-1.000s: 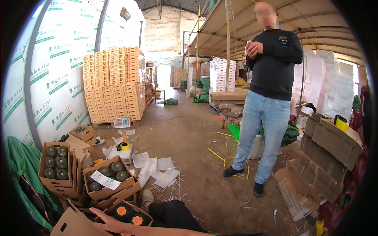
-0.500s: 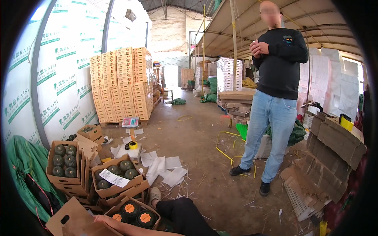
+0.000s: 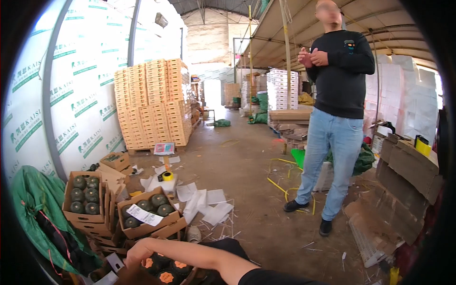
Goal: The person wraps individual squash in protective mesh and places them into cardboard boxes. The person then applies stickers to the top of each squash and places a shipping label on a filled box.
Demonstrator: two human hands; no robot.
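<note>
My right hand (image 3: 137,254) reaches in from the lower right, fingers bent downward at a cardboard box (image 3: 114,263) at the bottom left; what the fingertips hold is hidden. Beneath my forearm, dark green round squashes (image 3: 172,270) with orange labels lie in a carton. Just behind are an open carton of squashes (image 3: 161,210) with a white printed sheet on it and stacked cartons (image 3: 85,199) holding several more. My left hand is out of view.
A person (image 3: 335,80) in black top and jeans stands at the right, hands raised. Green bags (image 3: 38,204), scattered paper (image 3: 216,211), a scale (image 3: 164,148), yellow strapping (image 3: 280,185), stacked boxes (image 3: 149,104) and leaning cardboard (image 3: 403,185) surround the floor.
My right forearm has risen and moved rightward in view, its hand now bent down at the box. The standing person's hands have loosened apart. The view has shifted.
</note>
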